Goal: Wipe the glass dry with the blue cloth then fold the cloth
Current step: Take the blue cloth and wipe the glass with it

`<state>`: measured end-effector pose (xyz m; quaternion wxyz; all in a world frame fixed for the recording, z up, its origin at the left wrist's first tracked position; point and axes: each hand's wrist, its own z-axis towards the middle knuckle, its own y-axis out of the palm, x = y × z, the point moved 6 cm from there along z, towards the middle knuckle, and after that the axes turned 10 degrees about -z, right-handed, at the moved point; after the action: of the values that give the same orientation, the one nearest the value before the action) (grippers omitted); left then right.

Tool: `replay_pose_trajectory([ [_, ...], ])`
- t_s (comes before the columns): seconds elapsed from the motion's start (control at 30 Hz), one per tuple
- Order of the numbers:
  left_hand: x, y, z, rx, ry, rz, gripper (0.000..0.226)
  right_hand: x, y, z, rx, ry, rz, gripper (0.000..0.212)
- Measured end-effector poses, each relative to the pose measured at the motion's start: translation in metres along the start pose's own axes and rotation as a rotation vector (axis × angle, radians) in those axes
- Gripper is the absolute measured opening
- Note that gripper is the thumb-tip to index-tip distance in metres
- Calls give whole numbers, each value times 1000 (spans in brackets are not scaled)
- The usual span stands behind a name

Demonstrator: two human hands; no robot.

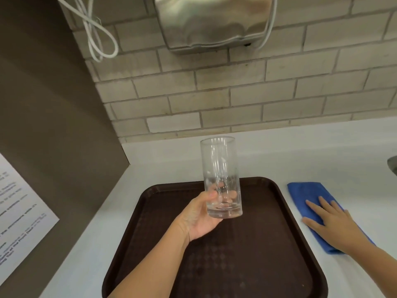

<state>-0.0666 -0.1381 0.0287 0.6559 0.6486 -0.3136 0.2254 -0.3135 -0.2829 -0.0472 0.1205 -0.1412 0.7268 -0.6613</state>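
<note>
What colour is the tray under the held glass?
Dark brown tray, with a faint diamond texture; shown in the head view.

The blue cloth (305,196) is partly hidden under the right hand's fingers (315,208). The left hand's fingertips (233,193) blur behind the glass (221,179). The brown tray (285,222) runs off the bottom edge.

The left hand (198,218) grips the lower part of a clear glass (221,177), holding it upright above a dark brown tray (150,244) on the white surface (322,151). The right hand (337,222) lies flat, fingers spread, on a folded blue cloth (305,194) just right of the tray. Behind, a tiled wall (214,93) carries a metal dispenser (214,22).
</note>
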Motion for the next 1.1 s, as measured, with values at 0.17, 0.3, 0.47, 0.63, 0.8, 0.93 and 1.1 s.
replay_pose_trajectory([
  [0.17, 5, 2, 2, 19, 10, -5, 54, -4, 2, 2, 54, 5, -123, 54],
  [0.3, 9, 4, 0, 45, 24, -3, 61, -10, 1, 4, 15, 5, -164, 63],
  [0.47, 14, 1, -11, 114, 47, -50, 69, 0, -24, 1, -15, 153, 214, 34],
  [0.63, 17, -5, -20, 167, 59, -41, 93, -5, -60, -13, 127, 145, 529, 26],
  [0.8, 12, -3, -24, 176, 53, -63, 97, -24, -86, -22, 118, 107, 869, 26],
  [0.93, 9, 1, -26, 195, 51, -75, 102, -58, -110, -41, 2, 13, 1324, 20],
  [1.1, 10, 2, -29, 223, 73, -109, 72, -100, -137, -57, -48, -101, 1580, 20],
])
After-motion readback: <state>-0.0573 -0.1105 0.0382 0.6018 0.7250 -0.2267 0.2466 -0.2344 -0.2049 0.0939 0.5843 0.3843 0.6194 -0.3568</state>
